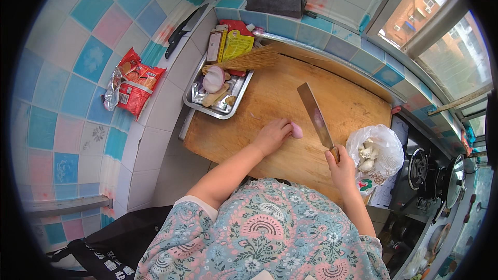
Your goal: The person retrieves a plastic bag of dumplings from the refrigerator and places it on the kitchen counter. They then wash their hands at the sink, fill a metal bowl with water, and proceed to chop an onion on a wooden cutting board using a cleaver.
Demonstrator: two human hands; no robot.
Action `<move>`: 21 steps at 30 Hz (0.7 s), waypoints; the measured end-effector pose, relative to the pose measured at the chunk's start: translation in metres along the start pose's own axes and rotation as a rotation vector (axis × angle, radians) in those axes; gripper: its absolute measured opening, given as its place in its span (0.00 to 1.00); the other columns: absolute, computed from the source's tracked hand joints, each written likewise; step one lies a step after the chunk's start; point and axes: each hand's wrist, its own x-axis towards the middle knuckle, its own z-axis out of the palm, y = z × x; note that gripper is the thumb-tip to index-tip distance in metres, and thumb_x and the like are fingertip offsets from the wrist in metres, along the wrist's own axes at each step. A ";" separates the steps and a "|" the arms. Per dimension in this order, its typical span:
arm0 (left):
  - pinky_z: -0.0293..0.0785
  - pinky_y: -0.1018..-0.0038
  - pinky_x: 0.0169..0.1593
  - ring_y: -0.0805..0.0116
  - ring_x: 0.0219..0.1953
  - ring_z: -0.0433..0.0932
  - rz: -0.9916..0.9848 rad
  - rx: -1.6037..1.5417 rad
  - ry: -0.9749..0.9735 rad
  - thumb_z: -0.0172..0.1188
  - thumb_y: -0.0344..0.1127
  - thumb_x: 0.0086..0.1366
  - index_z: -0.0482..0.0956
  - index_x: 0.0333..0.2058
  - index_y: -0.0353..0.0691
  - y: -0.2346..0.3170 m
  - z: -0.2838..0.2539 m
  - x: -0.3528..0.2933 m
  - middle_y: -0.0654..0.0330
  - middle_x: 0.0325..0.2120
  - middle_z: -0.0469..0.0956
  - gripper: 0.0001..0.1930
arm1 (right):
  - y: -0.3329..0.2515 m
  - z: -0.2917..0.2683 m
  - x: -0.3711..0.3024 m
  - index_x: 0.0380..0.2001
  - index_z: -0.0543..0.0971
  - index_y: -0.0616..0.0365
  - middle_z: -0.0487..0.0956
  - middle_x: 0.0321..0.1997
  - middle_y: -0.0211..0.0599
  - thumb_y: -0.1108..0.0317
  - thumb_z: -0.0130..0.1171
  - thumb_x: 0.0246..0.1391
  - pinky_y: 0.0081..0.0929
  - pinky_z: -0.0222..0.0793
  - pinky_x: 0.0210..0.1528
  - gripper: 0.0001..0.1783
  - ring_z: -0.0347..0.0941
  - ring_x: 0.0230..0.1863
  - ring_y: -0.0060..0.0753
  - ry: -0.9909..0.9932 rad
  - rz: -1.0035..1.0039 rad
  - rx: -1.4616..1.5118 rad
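Observation:
On the wooden cutting board, my left hand is closed on a small pinkish-purple piece of onion, which shows past the fingertips. My right hand grips the handle of a cleaver. Its broad blade points away from me and is tilted, apart from the onion piece and to its right. Whether the blade touches the board I cannot tell. Close to my right hand, a white plastic bag with pale garlic bulbs stands at the board's right side.
A metal tray at the board's left holds a cut red onion, a yellow packet and other items. A straw brush lies across it. Knives and red packets rest on the left ledge. A gas stove stands right.

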 end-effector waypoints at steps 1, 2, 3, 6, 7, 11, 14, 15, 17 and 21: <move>0.70 0.66 0.40 0.57 0.37 0.73 -0.010 -0.013 0.029 0.60 0.31 0.54 0.73 0.34 0.42 0.001 -0.004 -0.002 0.58 0.36 0.73 0.09 | 0.001 0.001 0.000 0.42 0.73 0.61 0.76 0.25 0.44 0.59 0.57 0.55 0.35 0.66 0.29 0.17 0.73 0.26 0.44 0.000 0.032 -0.011; 0.70 0.66 0.40 0.57 0.37 0.73 -0.042 -0.003 0.055 0.60 0.31 0.53 0.73 0.33 0.42 0.000 -0.014 -0.004 0.58 0.35 0.73 0.08 | 0.003 0.001 0.000 0.43 0.72 0.61 0.76 0.25 0.44 0.59 0.56 0.55 0.35 0.66 0.30 0.18 0.73 0.27 0.43 0.005 0.066 -0.023; 0.69 0.66 0.41 0.57 0.36 0.74 -0.073 0.006 0.081 0.60 0.31 0.53 0.73 0.33 0.42 0.001 -0.023 -0.006 0.59 0.35 0.73 0.08 | 0.004 0.002 0.001 0.43 0.72 0.61 0.76 0.26 0.44 0.59 0.56 0.55 0.34 0.66 0.31 0.18 0.74 0.28 0.42 0.009 0.101 -0.035; 0.68 0.67 0.41 0.58 0.36 0.74 -0.206 0.052 0.179 0.60 0.30 0.53 0.74 0.31 0.41 -0.006 -0.054 -0.015 0.60 0.33 0.74 0.06 | 0.010 0.012 0.000 0.44 0.72 0.62 0.77 0.28 0.44 0.58 0.55 0.56 0.34 0.67 0.34 0.19 0.74 0.31 0.43 0.101 0.035 -0.038; 0.67 0.67 0.41 0.59 0.36 0.74 -0.255 0.069 0.214 0.60 0.30 0.53 0.74 0.30 0.41 -0.012 -0.068 -0.019 0.60 0.32 0.75 0.06 | 0.006 0.013 0.003 0.45 0.72 0.63 0.77 0.30 0.46 0.58 0.54 0.56 0.34 0.67 0.37 0.20 0.74 0.33 0.44 0.053 0.091 -0.025; 0.68 0.65 0.38 0.58 0.33 0.74 -0.518 0.046 0.396 0.58 0.28 0.54 0.75 0.31 0.40 -0.037 -0.115 -0.032 0.59 0.30 0.76 0.04 | 0.024 0.027 0.012 0.45 0.71 0.63 0.77 0.30 0.47 0.58 0.53 0.57 0.36 0.67 0.37 0.20 0.74 0.34 0.46 0.033 0.105 0.062; 0.69 0.65 0.36 0.58 0.32 0.75 -0.629 0.116 0.373 0.58 0.27 0.54 0.75 0.31 0.40 -0.059 -0.135 -0.050 0.59 0.30 0.76 0.05 | 0.018 0.031 0.012 0.45 0.71 0.63 0.77 0.30 0.49 0.57 0.51 0.58 0.38 0.66 0.37 0.20 0.73 0.34 0.49 0.009 0.125 0.049; 0.69 0.65 0.37 0.58 0.33 0.75 -0.639 0.139 0.363 0.58 0.27 0.54 0.75 0.32 0.41 -0.065 -0.140 -0.054 0.59 0.30 0.76 0.06 | 0.021 0.033 0.012 0.45 0.71 0.64 0.77 0.30 0.50 0.57 0.51 0.58 0.39 0.66 0.36 0.20 0.73 0.34 0.51 0.016 0.110 0.008; 0.68 0.64 0.39 0.59 0.35 0.75 -0.658 0.185 0.342 0.59 0.28 0.53 0.75 0.32 0.41 -0.074 -0.147 -0.057 0.60 0.31 0.77 0.06 | 0.023 0.033 0.013 0.45 0.71 0.64 0.76 0.30 0.51 0.57 0.50 0.59 0.40 0.66 0.36 0.20 0.73 0.34 0.53 0.016 0.098 -0.024; 0.66 0.64 0.42 0.58 0.38 0.73 -0.596 0.415 0.292 0.60 0.29 0.52 0.76 0.33 0.43 -0.085 -0.153 -0.047 0.61 0.33 0.76 0.08 | 0.030 0.033 0.017 0.44 0.71 0.64 0.76 0.30 0.53 0.56 0.50 0.59 0.41 0.66 0.36 0.20 0.73 0.34 0.56 0.008 0.091 -0.032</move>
